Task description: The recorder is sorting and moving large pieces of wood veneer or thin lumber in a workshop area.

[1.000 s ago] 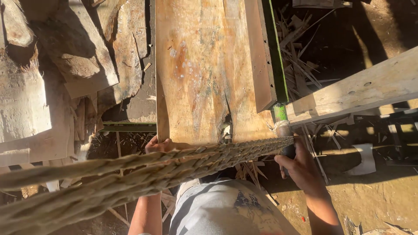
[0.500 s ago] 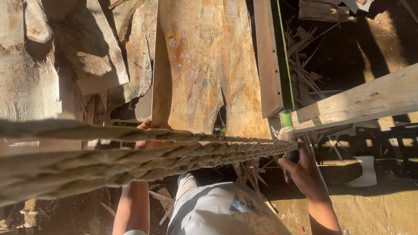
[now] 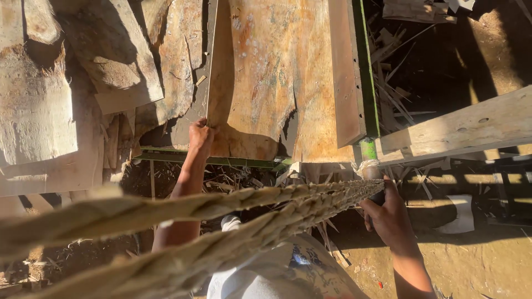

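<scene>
Sunlit wood fills nearly everything below me, a rough outdoor work spot with packed dirt (image 3: 487,260) at four o'clock and splinters and offcuts scattered underneath. Nearest to my eyes, two thick twisted straw ropes (image 3: 183,232) run from eight o'clock up toward three, blurred where they are close and sharper where they narrow to a tied end beside my right hand. Under them I can see my own light trousers (image 3: 277,271) at six o'clock. My right hand (image 3: 390,216), at four o'clock, is closed around a dark handle (image 3: 378,195) just where the ropes end; above it rises a post with a green band (image 3: 368,148) and a wrap of pale cord. My left hand (image 3: 200,137), a little left of centre, reaches forward with the arm stretched out, its fingers curled over the near left corner of a broad, stained orange-brown board (image 3: 266,83) and gripping that edge. That board lies on a green metal frame (image 3: 221,160), whose rail shows along its near end and again up its right side, and it stretches away toward twelve o'clock, with a split running in from its near end. A narrower plank (image 3: 343,72) lies along its right side. At nine to eleven o'clock sit rough bark-edged slabs (image 3: 111,55), partly in shadow. At two to three o'clock a pale timber beam (image 3: 460,130) crosses at a slant over a dark heap of scrap sticks (image 3: 404,72).
</scene>
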